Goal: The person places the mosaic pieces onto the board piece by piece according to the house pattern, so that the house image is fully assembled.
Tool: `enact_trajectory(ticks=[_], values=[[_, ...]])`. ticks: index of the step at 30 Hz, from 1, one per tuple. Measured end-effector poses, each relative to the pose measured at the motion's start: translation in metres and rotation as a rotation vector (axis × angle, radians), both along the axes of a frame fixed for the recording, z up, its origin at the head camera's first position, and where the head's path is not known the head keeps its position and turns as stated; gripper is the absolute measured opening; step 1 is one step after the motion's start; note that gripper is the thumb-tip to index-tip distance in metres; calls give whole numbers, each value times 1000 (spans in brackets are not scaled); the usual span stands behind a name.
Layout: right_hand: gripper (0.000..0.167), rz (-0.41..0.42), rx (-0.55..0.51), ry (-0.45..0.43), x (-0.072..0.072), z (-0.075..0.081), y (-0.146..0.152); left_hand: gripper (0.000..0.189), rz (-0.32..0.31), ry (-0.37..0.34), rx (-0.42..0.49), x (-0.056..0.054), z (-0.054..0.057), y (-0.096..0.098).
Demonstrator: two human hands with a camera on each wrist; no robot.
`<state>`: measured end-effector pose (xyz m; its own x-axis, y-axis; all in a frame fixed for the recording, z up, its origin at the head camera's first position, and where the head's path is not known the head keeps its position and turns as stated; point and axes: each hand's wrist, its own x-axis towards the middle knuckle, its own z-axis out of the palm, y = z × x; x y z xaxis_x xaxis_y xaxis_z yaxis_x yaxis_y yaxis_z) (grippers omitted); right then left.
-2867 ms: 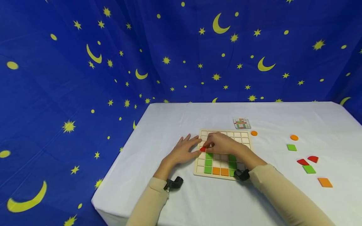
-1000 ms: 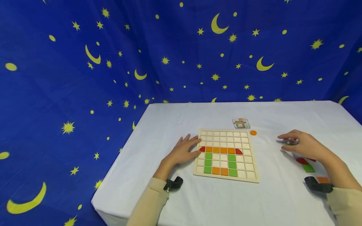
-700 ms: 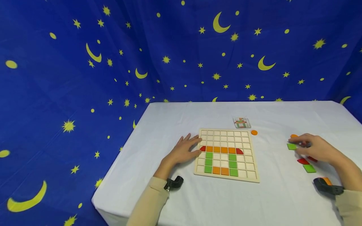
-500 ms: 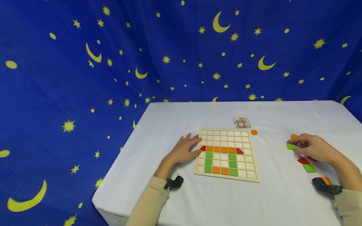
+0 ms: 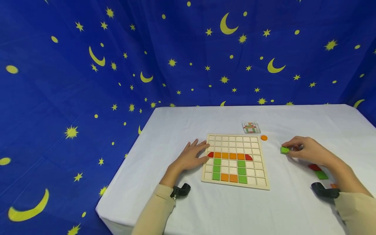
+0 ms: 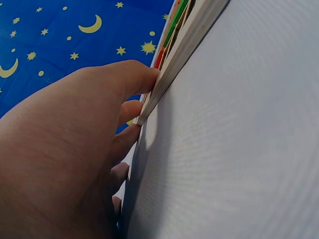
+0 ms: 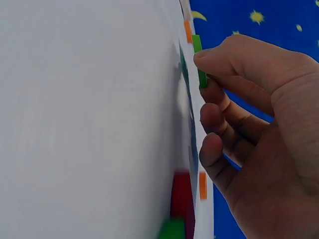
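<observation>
My right hand (image 5: 308, 150) pinches a green square tile (image 5: 284, 150) between thumb and fingertips, a little above the tablecloth and right of the board. In the right wrist view the green tile (image 7: 200, 62) stands edge-on at the fingertips. My left hand (image 5: 189, 156) rests against the left rim of the wooden grid board (image 5: 235, 186), fingers fairly straight; the left wrist view shows its thumb and fingertips touching the edge. On the board, orange tiles (image 5: 228, 155) form a row between two red quarter-circle pieces (image 5: 248, 157). Below them stand two green columns (image 5: 242, 171) with orange tiles between at the bottom.
A small pattern card (image 5: 251, 127) lies behind the board, with an orange disc (image 5: 264, 138) near it. Past the right hand lie a red piece (image 5: 315, 167), a green tile (image 5: 321, 175) and a partly hidden orange tile (image 5: 334, 186).
The right hand left the board's red piece, reached to the loose pieces on the right, picked up a green square tile and has moved it left. The left hand stayed in place.
</observation>
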<state>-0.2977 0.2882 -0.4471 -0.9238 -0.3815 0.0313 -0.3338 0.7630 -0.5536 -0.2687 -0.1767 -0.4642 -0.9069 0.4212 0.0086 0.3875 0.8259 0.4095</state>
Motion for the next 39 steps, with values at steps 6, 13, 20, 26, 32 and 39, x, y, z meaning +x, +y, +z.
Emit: enact_trajectory(ticks=[6, 13, 20, 26, 32, 39], values=[[34, 41, -13, 33, -6, 4, -20, 58, -3, 3, 2, 0, 2, 1], [32, 115, -66, 55, -14, 7, -48, 59, 1, -4, 3, 1, 1, 0], [32, 178, -103, 65, -20, 8, -75, 59, -12, -1, 8, 0, 1, 1], [31, 224, -117, 41, -23, 12, -101, 58, -1, -8, -7, 1, 2, 0], [32, 254, -128, -14, -27, 14, -125, 58, 1, -12, -11, 2, 2, 0], [30, 365, -151, 13, -29, 9, -144, 59, -7, -9, 8, 0, 0, 0]])
